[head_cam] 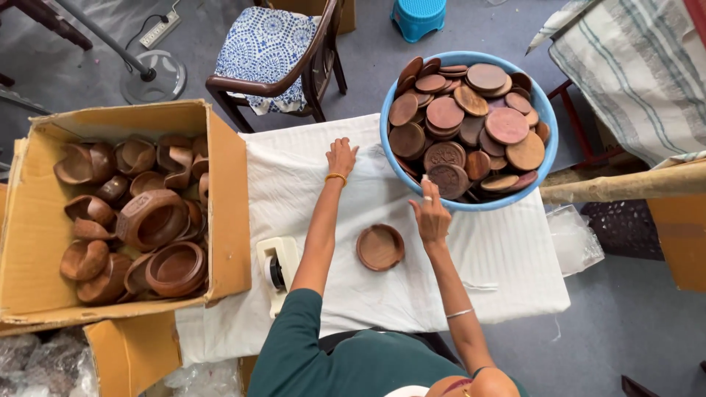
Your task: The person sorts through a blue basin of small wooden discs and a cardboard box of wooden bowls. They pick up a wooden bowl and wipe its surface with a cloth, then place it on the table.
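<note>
Room: grey floor, a wooden chair [283,70] with a blue-and-white patterned cushion behind the work table, a small blue stool [418,16] further back, a fan base and power strip at upper left.
Surface: white cloth [412,294] spread over the table, wrinkled toward the far edge.
Left hand [341,156]: lies flat on the cloth near its far edge, fingers together and extended, holding nothing. Orange bangle at the wrist.
Right hand [430,213]: loosely open, fingers pointed at the near rim of the blue basin [546,121]. Fingertips sit at a dark carved lid [448,179]; cannot tell whether they grip it or only touch it.
Basin contents: heaped round wooden lids, flat discs in reddish to dark brown, some plain, some carved with a pattern, stacked loosely and overlapping.
Loose lid [380,247]: single round wooden disc with a raised rim, lying flat on the cloth between the two arms, apart from both hands.
Cardboard box [220,191]: at the person's left, open, full of carved wooden bowls, tumbled at various angles.
Tape dispenser [277,266]: cream coloured, on the cloth beside the left forearm.
Handling judgement: lids at the rim lean on others, so lifting one from the top layer rather than dragging it out would avoid toppling the heap; the flat left hand keeps the cloth from sliding.
</note>
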